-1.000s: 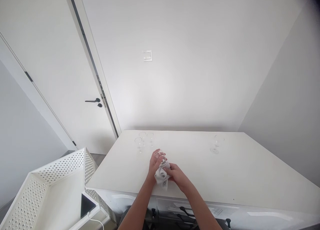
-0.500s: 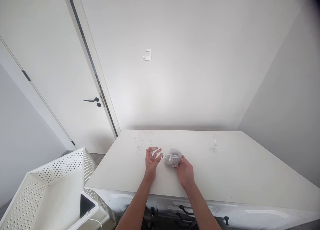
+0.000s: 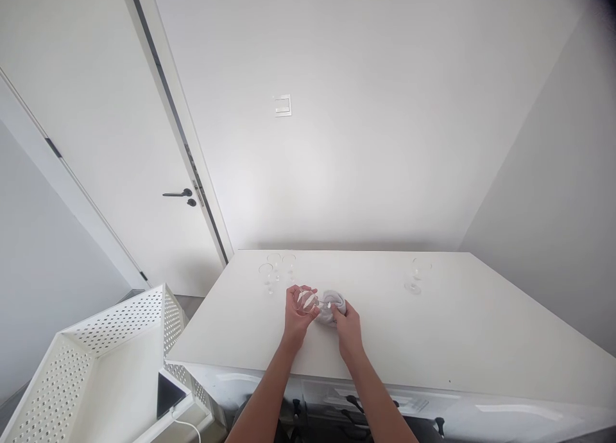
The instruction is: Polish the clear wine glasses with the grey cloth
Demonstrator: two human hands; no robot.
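Clear stemmed glass [image 3: 308, 300] and grey-white cloth [image 3: 333, 300] held over a smooth white table [image 3: 433, 340]

The table's far edge meets a plain pale wall [image 3: 366, 141] bearing a square white switch plate [image 3: 283, 105]. Beyond the table's far left corner is a white door [image 3: 96, 109] with a black lever handle [image 3: 178, 193]; beside its left edge stands a white bin with perforated walls [image 3: 115, 321]. Three clear stemmed glasses [image 3: 266, 273] are grouped upright at the table's far left, and a lone clear stemmed glass [image 3: 412, 289] stands at its far right.

Both forearms reach over the table's near edge. The left hand [image 3: 296, 314] curls around the held glass's bowl, tilted sideways over the table's middle, fingers partly closed on it. The right hand [image 3: 349, 330] pinches the bunched cloth against the stem end, thumb on top; whether the foot is wrapped cannot be told.

Below the table's near edge, a pale patch [image 3: 416, 406] bears faint marks too small to read.
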